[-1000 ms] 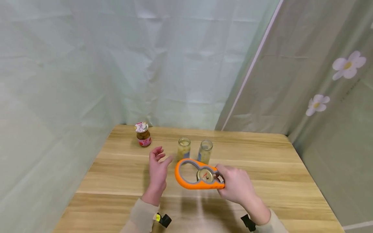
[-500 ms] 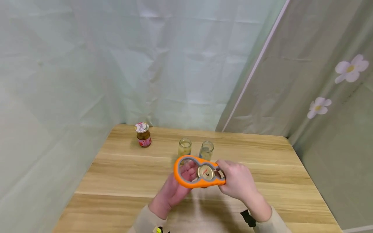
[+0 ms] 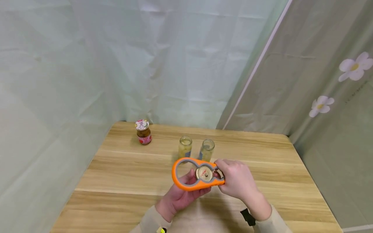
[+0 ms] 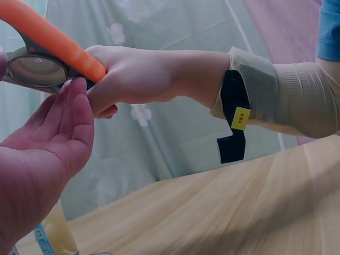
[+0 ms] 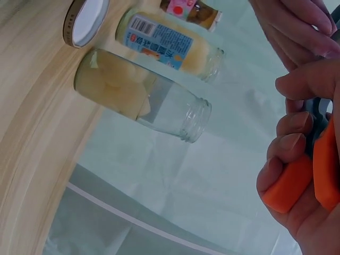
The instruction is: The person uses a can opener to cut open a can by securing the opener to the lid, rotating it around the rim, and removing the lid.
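Note:
My right hand (image 3: 239,178) grips the narrow end of an orange and grey multi-ring jar opener (image 3: 175,174), thumb on top and fingers curled beneath. A gold metal jar lid (image 3: 205,174) sits in its middle ring, its pale inside (image 4: 38,70) showing from below. My left hand (image 3: 181,198) is cupped palm up under the opener. Its fingers (image 4: 79,119) reach up to the lid's edge, the thumb at the opposite side. Behind the opener stand two open glass jars: the left jar (image 3: 185,149) and the right jar (image 3: 207,150), holding pale pieces in liquid.
A capped jar (image 3: 143,132) with a pink label stands at the table's back left. In the right wrist view another lid (image 5: 89,21) lies near the open jars, its white inside showing. A pale curtain (image 3: 175,64) hangs behind the wooden table (image 3: 116,181).
From the left of the opener, my left hand has moved right and under it, its fingers now at the lid. My right hand and the opener stay nearly in place.

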A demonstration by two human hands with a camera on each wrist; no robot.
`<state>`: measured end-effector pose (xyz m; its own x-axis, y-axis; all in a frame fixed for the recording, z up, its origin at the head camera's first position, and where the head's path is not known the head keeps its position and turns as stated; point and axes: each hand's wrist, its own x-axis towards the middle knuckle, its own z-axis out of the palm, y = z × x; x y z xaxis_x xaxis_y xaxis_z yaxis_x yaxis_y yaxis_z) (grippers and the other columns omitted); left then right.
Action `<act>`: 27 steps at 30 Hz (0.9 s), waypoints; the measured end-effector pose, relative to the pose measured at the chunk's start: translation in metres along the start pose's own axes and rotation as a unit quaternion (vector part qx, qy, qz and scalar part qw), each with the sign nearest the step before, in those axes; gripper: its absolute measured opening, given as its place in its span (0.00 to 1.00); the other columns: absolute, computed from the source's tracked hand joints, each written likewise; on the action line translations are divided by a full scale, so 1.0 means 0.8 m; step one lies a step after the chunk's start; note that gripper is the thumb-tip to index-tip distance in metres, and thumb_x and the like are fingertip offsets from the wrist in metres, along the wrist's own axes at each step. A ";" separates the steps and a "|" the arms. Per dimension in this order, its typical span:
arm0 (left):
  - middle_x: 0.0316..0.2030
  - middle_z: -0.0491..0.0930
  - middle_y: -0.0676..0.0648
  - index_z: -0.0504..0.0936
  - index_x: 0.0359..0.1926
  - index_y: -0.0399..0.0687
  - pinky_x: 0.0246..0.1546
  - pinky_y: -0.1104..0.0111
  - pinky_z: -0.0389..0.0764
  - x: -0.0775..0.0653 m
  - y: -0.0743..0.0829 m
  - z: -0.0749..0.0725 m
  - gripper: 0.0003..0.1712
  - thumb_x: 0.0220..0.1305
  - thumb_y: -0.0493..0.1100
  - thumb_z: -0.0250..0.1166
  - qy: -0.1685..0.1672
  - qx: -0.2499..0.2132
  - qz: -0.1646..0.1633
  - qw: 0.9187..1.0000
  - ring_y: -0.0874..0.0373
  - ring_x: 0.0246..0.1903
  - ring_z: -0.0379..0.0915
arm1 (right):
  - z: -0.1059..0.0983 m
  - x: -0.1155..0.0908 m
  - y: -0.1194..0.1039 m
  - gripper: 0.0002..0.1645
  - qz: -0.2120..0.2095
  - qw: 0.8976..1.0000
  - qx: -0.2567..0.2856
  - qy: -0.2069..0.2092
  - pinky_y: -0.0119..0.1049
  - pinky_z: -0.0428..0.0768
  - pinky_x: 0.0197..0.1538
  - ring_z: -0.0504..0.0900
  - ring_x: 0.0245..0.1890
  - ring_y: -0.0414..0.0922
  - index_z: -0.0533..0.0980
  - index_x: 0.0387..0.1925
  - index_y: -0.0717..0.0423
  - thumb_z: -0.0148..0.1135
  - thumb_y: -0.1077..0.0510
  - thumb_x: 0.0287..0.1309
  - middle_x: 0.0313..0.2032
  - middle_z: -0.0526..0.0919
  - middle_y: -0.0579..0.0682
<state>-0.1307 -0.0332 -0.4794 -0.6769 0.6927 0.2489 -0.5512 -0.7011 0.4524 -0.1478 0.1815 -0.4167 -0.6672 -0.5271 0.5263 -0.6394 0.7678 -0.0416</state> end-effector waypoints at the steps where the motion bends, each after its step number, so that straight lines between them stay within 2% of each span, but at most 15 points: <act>1: 0.61 0.75 0.45 0.67 0.68 0.44 0.63 0.61 0.71 0.000 -0.001 -0.001 0.29 0.76 0.56 0.52 -0.002 -0.002 -0.003 1.000 0.51 0.60 0.69 | 0.001 0.000 0.000 0.13 -0.002 1.000 0.001 0.001 0.35 0.68 0.19 0.64 0.17 0.35 0.73 0.27 0.43 0.64 0.58 0.34 0.19 0.66 0.33; 10: 0.68 0.67 0.41 0.60 0.73 0.39 0.63 0.65 0.69 -0.001 -0.006 -0.010 0.35 0.77 0.57 0.49 -0.048 -0.023 -0.019 0.998 0.48 0.67 0.58 | 0.005 -0.001 -0.001 0.11 -0.028 0.999 0.022 -0.015 0.32 0.65 0.17 0.62 0.16 0.35 0.72 0.27 0.42 0.62 0.58 0.38 0.19 0.63 0.33; 16: 0.67 0.69 0.41 0.59 0.74 0.38 0.65 0.65 0.67 -0.002 -0.007 -0.013 0.36 0.76 0.57 0.51 -0.052 -0.056 -0.030 0.997 0.49 0.68 0.57 | 0.006 -0.002 -0.001 0.11 -0.032 0.999 0.025 -0.021 0.33 0.66 0.18 0.63 0.16 0.36 0.73 0.28 0.43 0.63 0.58 0.38 0.19 0.62 0.33; 22: 0.66 0.69 0.42 0.60 0.73 0.40 0.65 0.65 0.67 -0.001 -0.005 -0.015 0.36 0.75 0.56 0.54 -0.051 -0.046 -0.034 0.997 0.48 0.68 0.57 | 0.007 -0.003 -0.001 0.11 -0.037 0.999 0.018 -0.024 0.33 0.65 0.17 0.62 0.16 0.36 0.72 0.28 0.43 0.64 0.58 0.40 0.19 0.62 0.34; 27: 0.66 0.69 0.42 0.62 0.73 0.41 0.64 0.65 0.68 -0.001 -0.005 -0.015 0.33 0.76 0.54 0.52 -0.048 -0.013 -0.032 0.998 0.48 0.66 0.59 | 0.006 -0.003 -0.001 0.14 -0.037 0.999 0.012 -0.027 0.33 0.65 0.18 0.62 0.16 0.36 0.71 0.29 0.41 0.63 0.60 0.39 0.18 0.61 0.34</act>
<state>-0.1334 -0.0329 -0.4920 -0.5905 0.7485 0.3018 -0.6047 -0.6581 0.4486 -0.1472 0.1807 -0.4221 -0.6368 -0.6017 0.4821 -0.6968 0.7168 -0.0256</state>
